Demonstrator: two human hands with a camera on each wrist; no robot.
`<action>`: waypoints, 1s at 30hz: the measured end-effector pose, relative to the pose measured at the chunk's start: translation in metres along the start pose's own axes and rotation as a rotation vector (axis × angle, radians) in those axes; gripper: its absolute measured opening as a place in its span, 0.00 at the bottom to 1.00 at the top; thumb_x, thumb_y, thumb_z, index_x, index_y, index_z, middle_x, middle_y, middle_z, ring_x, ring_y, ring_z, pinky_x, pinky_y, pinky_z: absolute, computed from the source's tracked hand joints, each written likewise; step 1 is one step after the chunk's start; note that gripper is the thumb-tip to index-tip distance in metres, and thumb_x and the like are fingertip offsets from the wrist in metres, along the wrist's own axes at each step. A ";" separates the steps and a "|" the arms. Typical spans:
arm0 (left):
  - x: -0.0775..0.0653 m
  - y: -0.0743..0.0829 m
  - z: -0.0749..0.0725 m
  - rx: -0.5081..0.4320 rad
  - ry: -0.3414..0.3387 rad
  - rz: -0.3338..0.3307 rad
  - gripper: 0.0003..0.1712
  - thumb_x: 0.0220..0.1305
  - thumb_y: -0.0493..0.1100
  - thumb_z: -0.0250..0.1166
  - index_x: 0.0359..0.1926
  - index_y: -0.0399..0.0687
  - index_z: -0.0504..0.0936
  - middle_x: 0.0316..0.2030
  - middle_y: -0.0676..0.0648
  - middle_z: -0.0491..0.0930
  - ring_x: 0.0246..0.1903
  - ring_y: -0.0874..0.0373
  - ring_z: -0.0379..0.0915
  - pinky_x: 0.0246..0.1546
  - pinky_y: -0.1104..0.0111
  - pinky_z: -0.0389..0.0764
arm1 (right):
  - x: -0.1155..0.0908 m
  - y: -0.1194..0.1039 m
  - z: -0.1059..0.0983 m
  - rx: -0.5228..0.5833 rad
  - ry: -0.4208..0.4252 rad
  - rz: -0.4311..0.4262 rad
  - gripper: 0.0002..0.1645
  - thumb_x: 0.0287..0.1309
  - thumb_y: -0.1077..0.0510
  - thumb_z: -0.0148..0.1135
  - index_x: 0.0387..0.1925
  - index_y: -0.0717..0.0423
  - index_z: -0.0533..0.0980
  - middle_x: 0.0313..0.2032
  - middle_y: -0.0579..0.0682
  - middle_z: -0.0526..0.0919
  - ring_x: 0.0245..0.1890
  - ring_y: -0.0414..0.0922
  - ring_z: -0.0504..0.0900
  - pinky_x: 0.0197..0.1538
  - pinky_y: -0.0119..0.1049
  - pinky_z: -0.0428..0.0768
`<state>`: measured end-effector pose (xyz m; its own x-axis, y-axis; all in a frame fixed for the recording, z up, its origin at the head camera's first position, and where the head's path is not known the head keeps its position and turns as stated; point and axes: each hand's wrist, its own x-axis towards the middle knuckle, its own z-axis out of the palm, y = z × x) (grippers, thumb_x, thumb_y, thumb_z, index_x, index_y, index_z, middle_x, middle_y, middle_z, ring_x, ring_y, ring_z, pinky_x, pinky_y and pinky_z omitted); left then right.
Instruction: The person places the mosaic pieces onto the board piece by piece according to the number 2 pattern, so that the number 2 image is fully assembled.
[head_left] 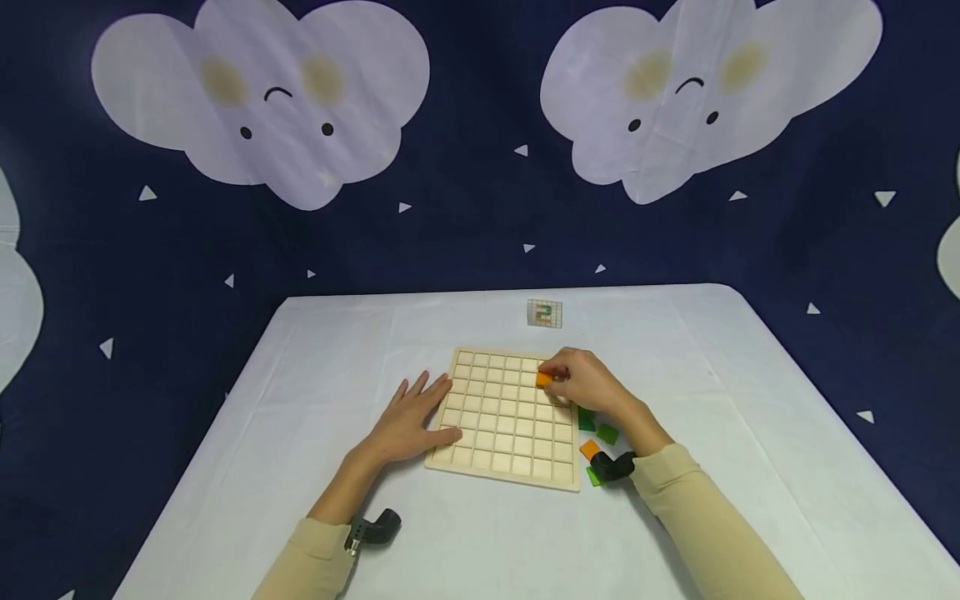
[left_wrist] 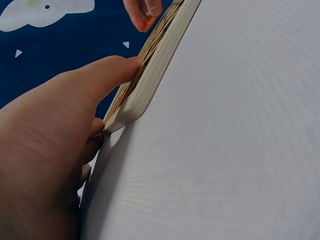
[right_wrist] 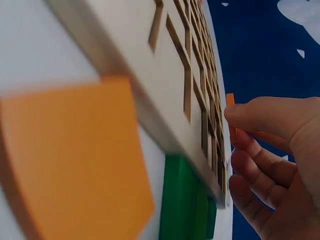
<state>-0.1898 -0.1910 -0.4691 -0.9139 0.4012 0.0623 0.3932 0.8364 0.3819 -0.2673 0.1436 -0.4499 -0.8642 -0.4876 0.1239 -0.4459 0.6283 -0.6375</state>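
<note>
A square wooden grid board point(head_left: 487, 421) lies on the white table, its cells bare where they show. My left hand point(head_left: 408, 423) rests at the board's left edge with its fingers spread; in the left wrist view the thumb point(left_wrist: 117, 70) lies on the rim. Between thumb and fingers, my right hand point(head_left: 588, 382) pinches a small orange square tile point(head_left: 543, 380) over the upper right part of the grid. The right wrist view shows this orange tile point(right_wrist: 230, 100) edge-on, held just above the board. Part of the grid is hidden under the right hand.
Right of the board lie a dark green tile point(head_left: 587, 420), a green tile point(head_left: 607, 433), another orange tile point(head_left: 589, 450) and a light green tile point(head_left: 594, 476). Behind the board stands a small gridded card point(head_left: 544, 313) with a coloured pattern. A dark cloud-print cloth point(head_left: 480, 167) hangs beyond the table.
</note>
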 end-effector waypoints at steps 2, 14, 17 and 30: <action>0.000 0.000 0.000 0.000 -0.001 -0.001 0.53 0.56 0.72 0.59 0.74 0.48 0.56 0.73 0.53 0.51 0.73 0.52 0.35 0.70 0.55 0.34 | 0.001 -0.004 0.002 0.001 -0.004 -0.009 0.19 0.51 0.59 0.70 0.47 0.55 0.83 0.35 0.43 0.80 0.31 0.43 0.72 0.32 0.38 0.73; -0.001 0.001 -0.002 -0.008 0.001 -0.004 0.53 0.56 0.72 0.59 0.74 0.49 0.56 0.73 0.53 0.52 0.73 0.52 0.35 0.70 0.55 0.34 | 0.011 -0.009 0.009 0.056 -0.023 -0.012 0.18 0.54 0.61 0.68 0.48 0.58 0.83 0.33 0.45 0.78 0.28 0.44 0.72 0.30 0.37 0.71; -0.001 0.001 -0.002 -0.009 0.001 -0.003 0.53 0.56 0.72 0.59 0.74 0.49 0.56 0.73 0.53 0.52 0.73 0.53 0.35 0.70 0.55 0.34 | 0.014 -0.009 0.012 0.069 -0.025 -0.014 0.18 0.54 0.61 0.68 0.49 0.57 0.82 0.35 0.44 0.79 0.29 0.43 0.73 0.30 0.37 0.73; -0.001 0.000 0.000 -0.007 0.012 0.005 0.53 0.56 0.73 0.58 0.74 0.49 0.57 0.73 0.52 0.52 0.73 0.51 0.36 0.70 0.54 0.35 | 0.025 -0.019 0.019 0.059 -0.057 -0.020 0.20 0.54 0.61 0.68 0.51 0.58 0.81 0.40 0.46 0.80 0.35 0.42 0.76 0.36 0.37 0.78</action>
<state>-0.1884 -0.1916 -0.4686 -0.9131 0.4006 0.0753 0.3969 0.8316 0.3885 -0.2763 0.1080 -0.4490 -0.8400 -0.5342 0.0948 -0.4468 0.5820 -0.6794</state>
